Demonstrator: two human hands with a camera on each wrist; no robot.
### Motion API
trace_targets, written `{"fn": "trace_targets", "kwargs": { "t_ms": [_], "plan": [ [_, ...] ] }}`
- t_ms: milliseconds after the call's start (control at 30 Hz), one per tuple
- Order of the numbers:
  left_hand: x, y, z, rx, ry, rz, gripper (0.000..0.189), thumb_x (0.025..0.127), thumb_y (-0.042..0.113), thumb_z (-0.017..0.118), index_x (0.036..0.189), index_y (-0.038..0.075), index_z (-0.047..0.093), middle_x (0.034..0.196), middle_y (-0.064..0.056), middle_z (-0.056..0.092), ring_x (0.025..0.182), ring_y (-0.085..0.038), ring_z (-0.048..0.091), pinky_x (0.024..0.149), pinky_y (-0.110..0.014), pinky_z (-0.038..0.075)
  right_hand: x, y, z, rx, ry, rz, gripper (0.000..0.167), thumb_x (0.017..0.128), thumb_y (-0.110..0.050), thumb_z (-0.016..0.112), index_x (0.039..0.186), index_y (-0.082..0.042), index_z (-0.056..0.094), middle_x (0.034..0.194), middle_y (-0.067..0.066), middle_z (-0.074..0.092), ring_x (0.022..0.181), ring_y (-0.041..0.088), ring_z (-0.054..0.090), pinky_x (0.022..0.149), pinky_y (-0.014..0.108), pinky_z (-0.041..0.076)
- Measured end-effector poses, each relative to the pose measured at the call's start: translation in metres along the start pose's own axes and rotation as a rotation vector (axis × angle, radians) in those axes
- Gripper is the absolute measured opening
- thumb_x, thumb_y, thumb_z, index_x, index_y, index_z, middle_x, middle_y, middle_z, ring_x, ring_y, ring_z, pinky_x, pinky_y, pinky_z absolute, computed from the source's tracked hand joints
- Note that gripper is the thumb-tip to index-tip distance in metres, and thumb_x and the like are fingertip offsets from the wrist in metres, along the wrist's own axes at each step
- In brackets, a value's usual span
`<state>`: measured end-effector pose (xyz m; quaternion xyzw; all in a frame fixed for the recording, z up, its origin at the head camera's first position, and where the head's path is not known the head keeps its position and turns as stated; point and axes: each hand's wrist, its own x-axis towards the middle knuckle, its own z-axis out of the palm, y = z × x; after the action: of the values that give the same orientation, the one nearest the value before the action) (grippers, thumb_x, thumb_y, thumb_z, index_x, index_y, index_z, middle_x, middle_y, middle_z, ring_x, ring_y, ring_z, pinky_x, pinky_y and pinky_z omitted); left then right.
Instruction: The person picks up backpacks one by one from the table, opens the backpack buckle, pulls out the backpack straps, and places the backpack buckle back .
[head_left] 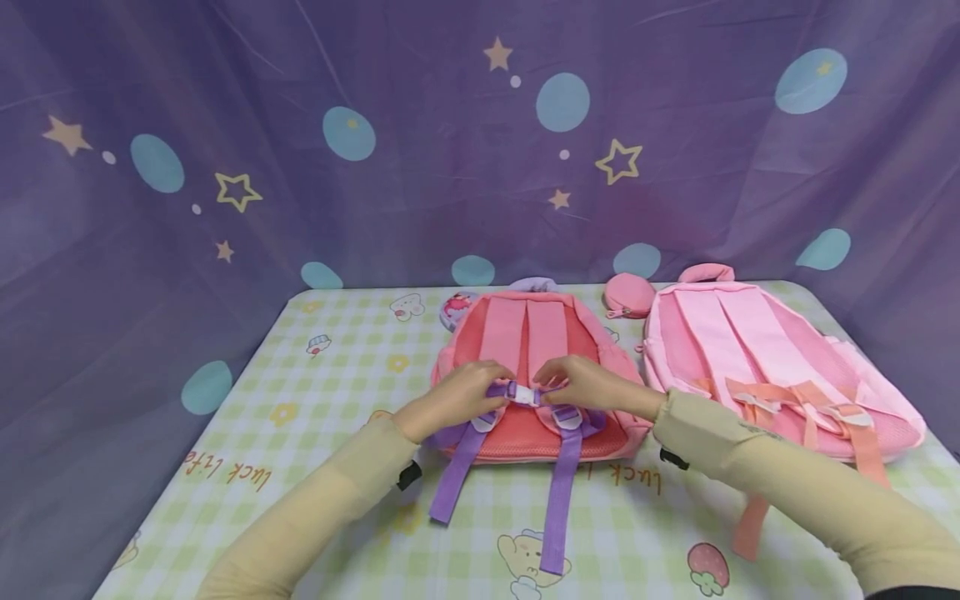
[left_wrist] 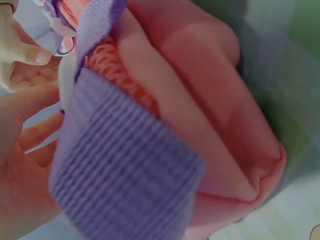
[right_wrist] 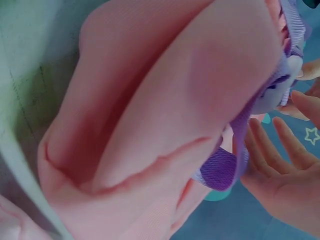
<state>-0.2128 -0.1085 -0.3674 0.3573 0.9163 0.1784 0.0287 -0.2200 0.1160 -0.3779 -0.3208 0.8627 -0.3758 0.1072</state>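
Note:
A coral pink backpack (head_left: 510,440) lies back side up on the table, its two padded shoulder straps (head_left: 504,329) running down the middle. Across them sits a white and purple side-release buckle (head_left: 525,395), its two halves joined. My left hand (head_left: 467,393) pinches the buckle's left end between thumb and fingers. On the other side, my right hand (head_left: 588,385) pinches its right end. Two loose purple webbing ends (head_left: 564,500) hang toward me from white strap adjusters. In the left wrist view, a purple webbing end (left_wrist: 125,160) covers part of the left hand (left_wrist: 25,165).
A second, lighter pink backpack (head_left: 765,333) with orange webbing lies to the right. A round pink pouch (head_left: 628,296) and a round lilac pouch (head_left: 456,310) are near the back edge. A checked cloth (head_left: 330,392) covers the table, and a purple curtain (head_left: 420,208) hangs behind.

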Motion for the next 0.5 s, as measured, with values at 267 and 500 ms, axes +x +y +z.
{"fn": "trace_targets", "kwargs": {
  "t_ms": [267,500],
  "plan": [
    [0.007,-0.006,0.008,-0.005,-0.015,0.005,0.024,0.087,0.008,0.072,0.109,-0.001,0.068,0.103,-0.010,0.069,0.095,-0.022,0.064,0.083,-0.036,0.052,0.012,0.008,0.006,-0.021,-0.005,-0.027,0.022,0.080,-0.001,0.074,0.099,0.009,0.068,0.092,0.015,0.072,0.086,0.024,0.068,0.076,0.030,0.055],
    [0.010,-0.011,0.012,-0.026,-0.016,0.025,0.023,0.088,0.007,0.072,0.108,-0.002,0.068,0.101,-0.010,0.069,0.094,-0.021,0.064,0.081,-0.034,0.053,0.018,0.004,0.010,-0.032,-0.033,0.011,0.024,0.079,-0.003,0.077,0.099,0.008,0.070,0.090,0.012,0.072,0.080,0.014,0.065,0.071,0.025,0.052]
  ]
}}
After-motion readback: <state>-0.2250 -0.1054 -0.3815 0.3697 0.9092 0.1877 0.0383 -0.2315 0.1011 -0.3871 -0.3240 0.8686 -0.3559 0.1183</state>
